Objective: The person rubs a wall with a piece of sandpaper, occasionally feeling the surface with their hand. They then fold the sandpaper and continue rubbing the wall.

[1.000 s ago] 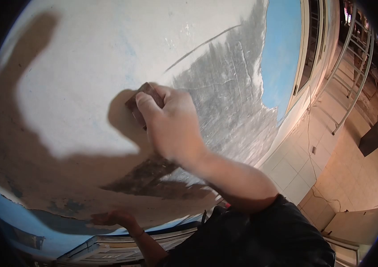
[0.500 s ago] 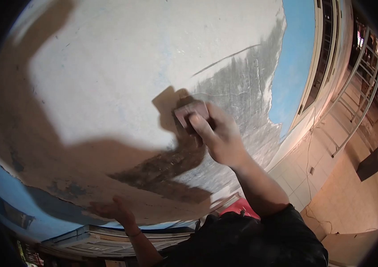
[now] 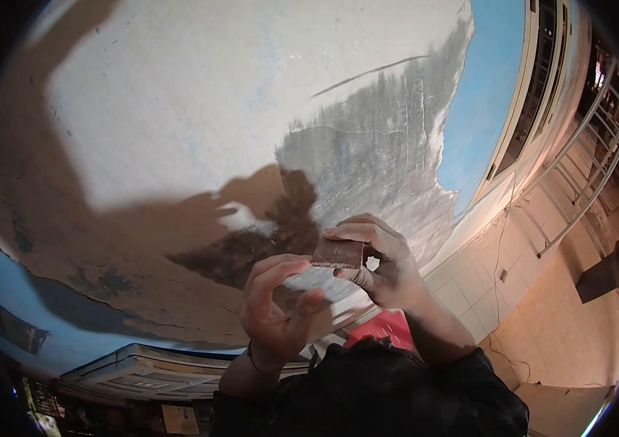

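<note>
A small dark reddish-brown sheet, like folded sandpaper [image 3: 338,253], sits between the thumb and fingers of my right hand [image 3: 389,269]. My left hand [image 3: 279,306] is just to its left, thumb and fingers apart, with the index fingertip at or very near the sheet's left edge. Whether it touches cannot be made out. Behind both hands is a wall with a whitish coat [image 3: 171,109] and a grey, rough-looking patch [image 3: 368,146]. Shadows of my hands fall across the lower wall.
Blue paint [image 3: 480,109] borders the patch, beside a window frame [image 3: 531,87]. A metal ladder [image 3: 586,167] leans at the right above a tiled floor [image 3: 470,295] with a thin cable. A red object [image 3: 382,329] shows below my hands; a slatted frame [image 3: 149,375] is lower left.
My right hand has come down off the wall with the sheet. My left hand has risen from the lower left to beside it.
</note>
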The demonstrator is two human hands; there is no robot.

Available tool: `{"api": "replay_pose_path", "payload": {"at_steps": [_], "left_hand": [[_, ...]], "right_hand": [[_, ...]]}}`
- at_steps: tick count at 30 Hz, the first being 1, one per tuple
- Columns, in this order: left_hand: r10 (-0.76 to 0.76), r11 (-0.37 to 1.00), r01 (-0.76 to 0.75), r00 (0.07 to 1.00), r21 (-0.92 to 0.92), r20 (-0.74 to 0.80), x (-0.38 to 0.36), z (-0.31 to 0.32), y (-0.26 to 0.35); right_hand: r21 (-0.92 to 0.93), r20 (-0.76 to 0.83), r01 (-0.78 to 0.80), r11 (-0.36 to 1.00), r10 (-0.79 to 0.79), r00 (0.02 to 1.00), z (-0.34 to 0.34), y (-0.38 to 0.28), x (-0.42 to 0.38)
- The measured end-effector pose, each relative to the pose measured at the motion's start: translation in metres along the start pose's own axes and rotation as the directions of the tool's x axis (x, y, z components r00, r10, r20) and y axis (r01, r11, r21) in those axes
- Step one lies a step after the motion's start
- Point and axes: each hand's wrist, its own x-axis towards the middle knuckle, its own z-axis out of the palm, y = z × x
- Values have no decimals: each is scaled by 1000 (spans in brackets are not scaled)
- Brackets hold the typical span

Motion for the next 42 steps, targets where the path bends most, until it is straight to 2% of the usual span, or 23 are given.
{"api": "replay_pose_path", "payload": {"at_steps": [2, 7, 8, 11, 13, 14, 16, 20, 26, 28, 31, 32, 34, 35, 38, 42], "left_hand": [[-29, 999, 30, 999, -28, 16, -1, 5, 3], [-70, 992, 70, 998, -110, 9, -6, 17, -2], [-119, 978, 120, 993, -171, 14, -8, 18, -2], [-216, 925, 217, 976, -312, 38, -16, 19, -3], [-226, 906, 229, 973, -357, 52, -18, 20, -7], [-283, 882, 288, 957, -373, 69, -17, 20, -6], [-395, 821, 404, 912, -404, 110, -14, 21, -1], [-430, 817, 450, 892, -360, 138, -10, 22, 1], [-448, 834, 487, 872, -260, 197, -8, 30, -4], [-498, 798, 547, 835, -252, 235, -3, 32, -2], [-488, 792, 532, 846, -297, 214, -4, 32, 0], [-435, 842, 468, 883, -269, 177, -4, 32, 0], [-313, 922, 329, 944, -203, 109, -6, 31, 3], [-306, 917, 319, 948, -239, 89, -8, 30, 2], [-261, 916, 261, 964, -304, 42, -11, 31, -1], [-178, 950, 181, 983, -255, 35, -11, 30, -3]], "right_hand": [[-49, 20, 52, 997, -51, 998, -4, 0, -2], [-153, 59, -6, 988, 15, 998, -6, -10, -11], [-182, 66, -22, 983, 35, 997, -6, -13, -13], [-32, 77, -170, 985, 172, 982, -9, -21, -17], [177, 67, -154, 972, 144, 987, -9, -11, -23], [279, 60, -144, 949, 132, 989, -9, -7, -24], [287, 21, -205, 936, 208, 978, -9, -11, -25], [436, -24, -359, 825, 409, 912, -10, -20, -25], [270, -136, -312, 911, 357, 924, -6, -13, -28], [286, -154, -324, 902, 377, 913, -9, -11, -30], [369, -154, -323, 871, 400, 903, -12, -15, -30], [406, -151, -318, 857, 406, 902, -12, -17, -29], [20, -177, -165, 986, 166, 970, -14, -14, -27], [-177, -153, -71, 982, 44, 987, -14, -13, -26], [-235, -158, 40, 971, -79, 984, -9, -19, -20], [-216, -92, 68, 974, -90, 992, -9, -14, -19]]}}
